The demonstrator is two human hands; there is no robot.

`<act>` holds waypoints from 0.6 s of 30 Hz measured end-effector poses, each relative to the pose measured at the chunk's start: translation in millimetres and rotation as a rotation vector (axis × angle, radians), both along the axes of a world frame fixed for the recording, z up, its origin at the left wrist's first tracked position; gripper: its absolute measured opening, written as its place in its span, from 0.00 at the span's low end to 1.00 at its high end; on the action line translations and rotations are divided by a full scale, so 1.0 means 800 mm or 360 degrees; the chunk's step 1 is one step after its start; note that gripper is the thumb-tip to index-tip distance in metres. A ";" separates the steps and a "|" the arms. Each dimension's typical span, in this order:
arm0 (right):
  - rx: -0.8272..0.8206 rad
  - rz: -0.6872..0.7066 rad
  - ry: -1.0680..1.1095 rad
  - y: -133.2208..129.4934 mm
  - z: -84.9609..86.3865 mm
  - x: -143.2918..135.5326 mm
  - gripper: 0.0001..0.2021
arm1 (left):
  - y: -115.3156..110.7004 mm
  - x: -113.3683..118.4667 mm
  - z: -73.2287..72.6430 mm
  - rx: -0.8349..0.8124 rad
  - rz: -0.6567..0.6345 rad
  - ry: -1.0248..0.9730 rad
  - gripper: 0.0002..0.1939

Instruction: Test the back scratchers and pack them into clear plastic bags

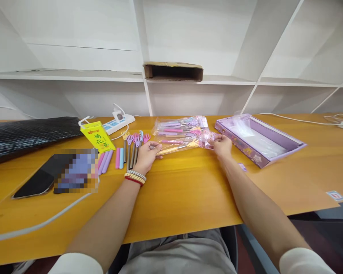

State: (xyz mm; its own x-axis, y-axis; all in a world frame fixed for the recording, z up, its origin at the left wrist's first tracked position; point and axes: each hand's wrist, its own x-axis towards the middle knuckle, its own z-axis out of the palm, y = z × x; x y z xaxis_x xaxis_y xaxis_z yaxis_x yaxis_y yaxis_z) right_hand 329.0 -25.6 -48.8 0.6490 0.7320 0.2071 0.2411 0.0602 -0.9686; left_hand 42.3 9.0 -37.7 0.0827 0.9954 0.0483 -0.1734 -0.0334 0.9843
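A clear plastic bag (178, 147) with a yellow claw-ended stick inside lies between my hands, in front of a pile of similar packed sticks (180, 125). My left hand (148, 154) pinches the bag's left end, and my right hand (220, 145) grips its pink-printed right end. Left of my left hand lie several loose claw heads on dark metal rods (136, 142), with pink and blue handles (119, 158) and purple handles (105, 162) beside them.
A purple open box (257, 158) with clear plastic bags inside sits at the right. On the left are a yellow drink carton (97, 136), a white power strip (118, 123) and a black phone (42, 177). A cardboard box (173, 72) rests on the shelf.
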 end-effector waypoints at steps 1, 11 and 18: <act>0.0019 0.0011 0.0080 -0.001 0.001 -0.001 0.18 | 0.000 0.000 0.000 0.0001 -0.0005 -0.0003 0.17; -0.0332 0.0283 -0.0320 -0.010 0.005 0.004 0.26 | 0.003 -0.008 -0.008 0.0206 0.0198 0.0723 0.13; -0.0650 -0.0048 -0.1282 -0.027 0.022 -0.027 0.33 | -0.013 0.000 0.006 0.0680 0.0384 0.1672 0.18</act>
State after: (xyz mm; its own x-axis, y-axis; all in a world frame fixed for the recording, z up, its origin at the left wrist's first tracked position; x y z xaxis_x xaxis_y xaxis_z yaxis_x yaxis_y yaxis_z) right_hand 307.6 -47.0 -30.9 0.4398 0.8333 0.3348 0.8516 -0.2686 -0.4502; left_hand 42.5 -1.5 -32.6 0.0916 0.9099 0.4045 0.7791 -0.3185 0.5400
